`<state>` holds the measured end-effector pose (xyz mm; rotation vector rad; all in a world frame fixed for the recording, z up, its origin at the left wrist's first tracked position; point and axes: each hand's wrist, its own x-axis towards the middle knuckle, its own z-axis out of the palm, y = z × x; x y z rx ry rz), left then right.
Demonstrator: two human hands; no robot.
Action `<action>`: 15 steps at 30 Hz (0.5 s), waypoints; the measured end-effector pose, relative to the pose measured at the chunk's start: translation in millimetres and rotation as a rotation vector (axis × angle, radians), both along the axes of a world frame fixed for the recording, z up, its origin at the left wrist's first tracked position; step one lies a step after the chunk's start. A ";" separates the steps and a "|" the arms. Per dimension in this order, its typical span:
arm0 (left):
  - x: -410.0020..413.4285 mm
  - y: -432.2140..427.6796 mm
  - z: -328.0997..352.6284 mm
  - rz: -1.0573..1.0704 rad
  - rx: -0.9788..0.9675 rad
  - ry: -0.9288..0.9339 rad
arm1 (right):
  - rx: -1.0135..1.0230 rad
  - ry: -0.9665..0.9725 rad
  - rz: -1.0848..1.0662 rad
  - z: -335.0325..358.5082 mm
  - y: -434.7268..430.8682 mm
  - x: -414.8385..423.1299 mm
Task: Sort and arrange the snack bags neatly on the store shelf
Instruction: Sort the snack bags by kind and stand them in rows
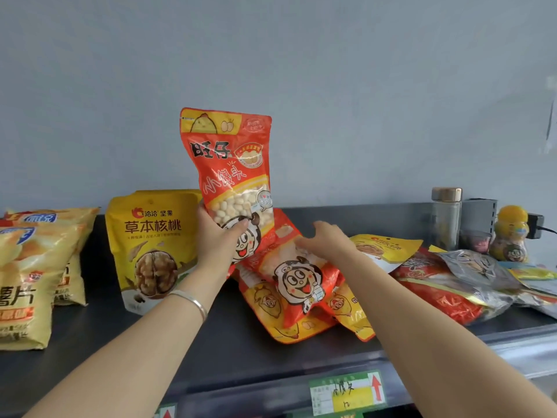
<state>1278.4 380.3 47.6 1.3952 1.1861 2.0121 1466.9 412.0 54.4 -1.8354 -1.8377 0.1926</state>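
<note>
- The left hand [221,233] grips the lower part of a red snack bag [232,164], thumb on its left edge and fingers curled across the front. The bag is upright over the middle of the shelf [211,333].
- The right hand [327,239], at 3 o'clock of the left, has its fingers straight and loosely spread over a pile of red bags [298,285] lying flat. Whether the fingertips touch the top bag, I cannot tell.
- A yellow walnut bag [150,245] stands upright at 9 o'clock of the held bag, just beside the left hand.
- Yellow chip bags [27,267] stand further towards 9 o'clock.
- At 3 o'clock of the pile lies a heap of mixed bags [446,285]. Behind it stand a capped bottle [446,218] and a yellow jar [511,233].
</note>
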 end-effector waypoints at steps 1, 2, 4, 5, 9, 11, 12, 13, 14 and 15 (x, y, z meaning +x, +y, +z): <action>-3.0 3.0 -2.7 -0.001 -0.006 -0.014 | -0.063 -0.019 0.004 -2.2 1.5 -1.1; -4.8 5.5 -5.3 -0.006 -0.012 -0.028 | -0.099 -0.019 0.013 -3.5 2.6 -3.5; -6.6 9.9 -9.5 -0.023 -0.020 -0.048 | -0.134 0.045 0.050 -4.1 7.1 -11.3; -6.8 11.0 -11.2 -0.033 -0.021 -0.054 | -0.143 0.085 0.062 -3.8 9.0 -15.7; -6.4 12.2 -15.4 -0.060 -0.007 -0.075 | -0.116 0.215 0.048 -3.6 13.0 -21.9; -4.4 9.1 -14.0 -0.070 0.020 -0.069 | -0.065 0.297 0.033 -2.6 15.8 -19.3; -2.8 6.7 -11.8 -0.074 0.039 -0.055 | -0.038 0.344 0.023 -2.2 17.1 -17.3; -1.2 3.9 -8.8 -0.075 0.063 -0.032 | -0.007 0.398 0.018 -1.5 17.2 -15.0; 0.3 1.7 -5.6 -0.072 0.091 -0.004 | 0.028 0.450 0.013 -1.0 17.5 -12.3; 1.7 -0.6 -1.9 -0.065 0.120 0.027 | 0.070 0.496 0.007 -0.8 16.8 -9.1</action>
